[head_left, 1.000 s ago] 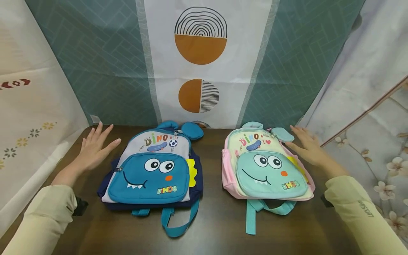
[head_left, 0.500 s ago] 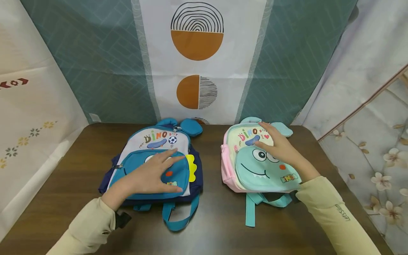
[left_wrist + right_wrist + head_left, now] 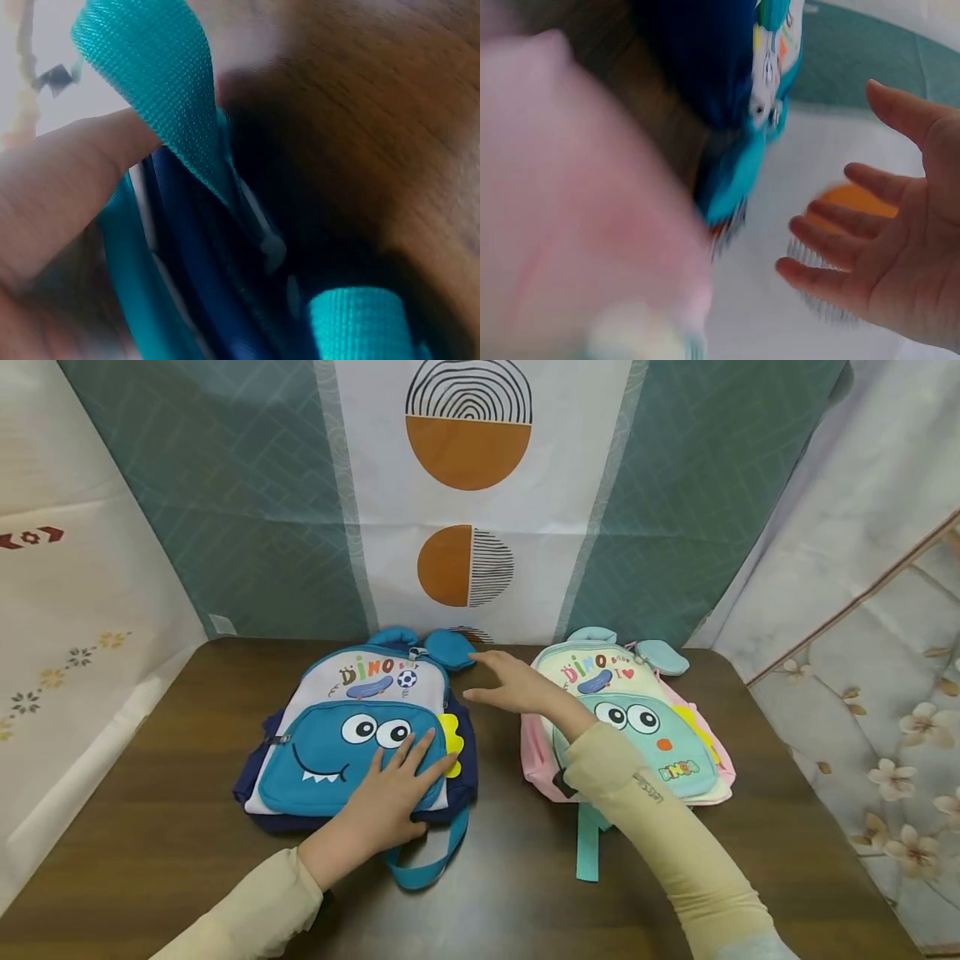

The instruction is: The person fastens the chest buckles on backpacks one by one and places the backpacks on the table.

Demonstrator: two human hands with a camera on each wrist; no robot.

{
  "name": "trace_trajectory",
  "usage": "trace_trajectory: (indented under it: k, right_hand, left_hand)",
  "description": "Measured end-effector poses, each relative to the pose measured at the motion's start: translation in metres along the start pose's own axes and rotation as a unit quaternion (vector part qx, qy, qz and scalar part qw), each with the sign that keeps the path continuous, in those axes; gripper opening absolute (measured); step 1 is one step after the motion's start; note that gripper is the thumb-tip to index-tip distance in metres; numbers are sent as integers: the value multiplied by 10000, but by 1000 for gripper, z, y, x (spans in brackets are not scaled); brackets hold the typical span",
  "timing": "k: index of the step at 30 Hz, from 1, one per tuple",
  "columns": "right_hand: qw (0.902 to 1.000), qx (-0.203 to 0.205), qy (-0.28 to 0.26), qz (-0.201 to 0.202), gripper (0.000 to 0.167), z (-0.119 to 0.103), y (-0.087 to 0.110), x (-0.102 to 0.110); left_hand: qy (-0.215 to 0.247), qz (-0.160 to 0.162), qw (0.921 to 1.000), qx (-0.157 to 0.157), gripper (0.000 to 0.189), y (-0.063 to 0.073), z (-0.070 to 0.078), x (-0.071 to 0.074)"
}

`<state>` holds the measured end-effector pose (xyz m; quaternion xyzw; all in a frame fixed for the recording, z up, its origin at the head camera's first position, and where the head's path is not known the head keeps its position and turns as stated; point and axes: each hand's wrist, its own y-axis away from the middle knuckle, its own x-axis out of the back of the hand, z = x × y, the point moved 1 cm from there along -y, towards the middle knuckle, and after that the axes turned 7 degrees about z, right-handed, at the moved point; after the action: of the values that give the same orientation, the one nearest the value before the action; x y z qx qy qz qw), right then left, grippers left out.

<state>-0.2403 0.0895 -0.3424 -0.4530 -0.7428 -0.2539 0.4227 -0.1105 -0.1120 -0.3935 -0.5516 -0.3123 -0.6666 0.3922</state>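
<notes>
A blue toy-dinosaur backpack [image 3: 315,752] lies face up on the left side of the table. My left hand [image 3: 386,802] rests with spread fingers on its lower right front pocket. In the left wrist view the thumb [image 3: 67,180] lies beside a teal strap [image 3: 161,82] at the bag's edge. My right hand [image 3: 525,687] is in the air between the two bags, its fingertips close to the blue bag's round ear [image 3: 450,649]. The right wrist view shows those fingers spread, holding nothing. Under the right forearm lies a pink and mint backpack [image 3: 693,747], partly hidden by the sleeve.
The brown wooden table [image 3: 150,827] carries both bags. A green and white patterned cloth [image 3: 262,510] hangs behind it, with pale printed cloth on both sides. A mint strap [image 3: 587,856] trails from the pink bag toward the front.
My right hand has moved left from over the pink bag to near the blue bag's ear. From the table's left edge, my left hand has come onto the blue bag's front.
</notes>
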Motion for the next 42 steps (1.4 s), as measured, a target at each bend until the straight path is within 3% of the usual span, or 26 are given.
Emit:
trace_trajectory:
  k: [4,9,15,17,19,21,24,26,27,31,33,35,39,42]
  right_hand:
    - [9986,-259,196,-419,69,-19,-26,-17]
    - [9894,-1246,29,-741,73,-23,-44,-39]
    - [9736,-1938,-700,-979,73,-18,-57,-58]
    - [9659,-2070,-1113,-1084,74,-16,-60,-60]
    - [9608,-2161,-1374,-1060,77,-17,-61,-59]
    - [9619,-2143,-1467,-859,78,-22,-60,-56]
    - [9670,-1975,-1601,-185,72,-38,-54,-50]
    - [9658,-1789,-1814,486,64,-54,-47,-46]
    - [9616,-1676,-2012,822,59,-63,-42,-43]
    - [9278,-1167,-3092,1731,45,-99,-19,-32]
    - [9114,-796,-3567,1889,40,-115,-6,-27]
    - [9057,-316,-3757,1941,37,-128,8,-23]
    - [9144,857,-3546,1756,38,-148,32,-19]
    - [9184,1674,-3230,1553,42,-159,44,-19]
  left_hand:
    - [-56,176,9998,13,80,1,4,-1]
    - [-254,747,9964,-315,62,8,9,3]
    - [259,1401,9896,-176,59,16,3,12]
    - [463,1288,9905,-100,67,16,-1,13]
    - [820,921,9924,43,78,15,-4,15]
    - [1298,457,9900,300,89,13,-6,17]
    - [2074,116,9751,771,93,8,-10,26]
    - [2437,276,9632,1101,91,4,-9,36]
    - [2555,416,9576,1263,89,2,-8,42]
    - [2662,1120,9417,1728,92,-2,0,68]
    - [2589,1360,9384,1842,98,1,5,81]
    - [2509,1508,9382,1846,105,8,9,93]
    - [2473,1915,9337,1745,110,28,13,114]
    - [2318,2490,9249,1696,105,40,15,125]
